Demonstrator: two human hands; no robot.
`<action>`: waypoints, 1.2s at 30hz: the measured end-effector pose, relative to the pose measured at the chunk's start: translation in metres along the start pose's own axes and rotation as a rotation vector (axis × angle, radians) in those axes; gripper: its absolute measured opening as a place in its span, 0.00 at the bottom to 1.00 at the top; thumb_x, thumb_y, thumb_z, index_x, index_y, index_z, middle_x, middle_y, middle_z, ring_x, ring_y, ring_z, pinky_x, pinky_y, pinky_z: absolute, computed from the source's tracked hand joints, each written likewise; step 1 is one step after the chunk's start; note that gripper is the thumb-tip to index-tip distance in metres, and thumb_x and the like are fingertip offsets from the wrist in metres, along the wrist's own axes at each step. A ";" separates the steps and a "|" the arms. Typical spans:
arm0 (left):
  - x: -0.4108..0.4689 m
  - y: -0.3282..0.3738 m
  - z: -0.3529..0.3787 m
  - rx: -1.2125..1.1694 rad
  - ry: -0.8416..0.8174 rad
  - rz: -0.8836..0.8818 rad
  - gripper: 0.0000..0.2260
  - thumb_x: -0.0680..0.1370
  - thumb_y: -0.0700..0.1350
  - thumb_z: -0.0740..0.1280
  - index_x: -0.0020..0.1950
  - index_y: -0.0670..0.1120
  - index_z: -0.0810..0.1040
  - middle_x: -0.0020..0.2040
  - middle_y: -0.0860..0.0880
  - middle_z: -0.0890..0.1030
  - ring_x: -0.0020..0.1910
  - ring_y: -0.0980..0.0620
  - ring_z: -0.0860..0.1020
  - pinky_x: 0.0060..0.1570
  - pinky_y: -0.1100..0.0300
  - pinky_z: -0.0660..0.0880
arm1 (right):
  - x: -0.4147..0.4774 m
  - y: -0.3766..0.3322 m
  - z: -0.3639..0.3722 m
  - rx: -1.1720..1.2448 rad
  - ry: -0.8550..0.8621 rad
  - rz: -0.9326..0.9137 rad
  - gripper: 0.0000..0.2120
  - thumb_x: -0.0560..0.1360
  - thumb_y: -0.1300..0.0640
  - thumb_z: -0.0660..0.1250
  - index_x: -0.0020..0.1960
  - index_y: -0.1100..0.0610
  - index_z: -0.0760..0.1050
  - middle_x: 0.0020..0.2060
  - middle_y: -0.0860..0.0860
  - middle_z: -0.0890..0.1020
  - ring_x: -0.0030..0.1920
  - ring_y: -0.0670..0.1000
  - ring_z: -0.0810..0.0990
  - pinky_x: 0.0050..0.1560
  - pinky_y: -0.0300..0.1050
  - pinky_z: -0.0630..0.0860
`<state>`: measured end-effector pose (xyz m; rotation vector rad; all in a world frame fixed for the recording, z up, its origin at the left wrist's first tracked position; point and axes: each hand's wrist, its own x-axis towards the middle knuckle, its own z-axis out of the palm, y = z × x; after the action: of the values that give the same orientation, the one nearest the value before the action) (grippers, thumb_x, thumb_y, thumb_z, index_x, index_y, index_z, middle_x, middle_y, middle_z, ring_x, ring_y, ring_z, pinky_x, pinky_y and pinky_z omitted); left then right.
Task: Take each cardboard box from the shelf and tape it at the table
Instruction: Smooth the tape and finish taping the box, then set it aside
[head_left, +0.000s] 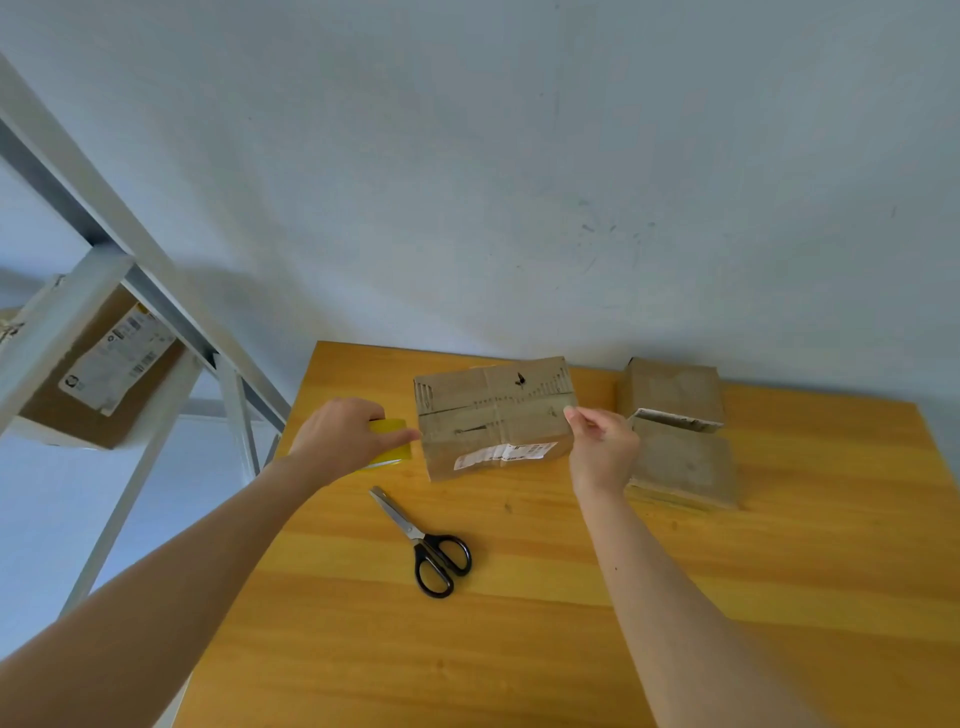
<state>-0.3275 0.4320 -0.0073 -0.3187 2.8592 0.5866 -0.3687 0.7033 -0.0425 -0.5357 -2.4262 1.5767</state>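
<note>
A brown cardboard box (493, 415) with a white label lies on the wooden table (519, 623) near its far edge. My left hand (343, 436) grips a yellow tape roll (390, 441) just left of the box. At the box's right end, my right hand (602, 447) pinches something thin with thumb and fingertips, probably the tape's end; clear tape seems to span the box top. Black-handled scissors (431, 540) lie on the table in front of the box.
Two more cardboard boxes (675, 431) stand at the table's back right, against the pale wall. A grey metal shelf (104, 322) on the left holds another labelled cardboard box (104, 369).
</note>
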 end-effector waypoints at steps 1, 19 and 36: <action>0.001 0.000 0.000 -0.001 -0.001 0.003 0.28 0.70 0.68 0.66 0.30 0.45 0.63 0.28 0.48 0.64 0.28 0.51 0.64 0.30 0.57 0.59 | 0.000 0.001 0.001 0.003 0.002 0.001 0.05 0.74 0.59 0.72 0.49 0.59 0.84 0.46 0.52 0.83 0.46 0.51 0.81 0.48 0.40 0.77; 0.015 0.003 0.005 0.044 -0.027 -0.051 0.28 0.69 0.68 0.68 0.29 0.45 0.63 0.27 0.50 0.64 0.28 0.52 0.63 0.28 0.59 0.59 | 0.007 -0.002 0.000 -0.007 -0.100 0.172 0.20 0.77 0.52 0.69 0.65 0.57 0.67 0.51 0.50 0.75 0.50 0.49 0.75 0.59 0.53 0.74; 0.010 0.000 0.006 -0.088 -0.073 -0.046 0.30 0.68 0.67 0.70 0.29 0.46 0.58 0.26 0.50 0.59 0.26 0.52 0.59 0.29 0.58 0.55 | -0.028 0.025 0.014 -0.949 -0.391 -0.546 0.37 0.78 0.34 0.31 0.78 0.57 0.34 0.78 0.52 0.36 0.77 0.51 0.34 0.76 0.46 0.34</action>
<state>-0.3363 0.4328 -0.0154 -0.3684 2.7542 0.7024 -0.3432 0.6893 -0.0701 0.3621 -3.1336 0.2720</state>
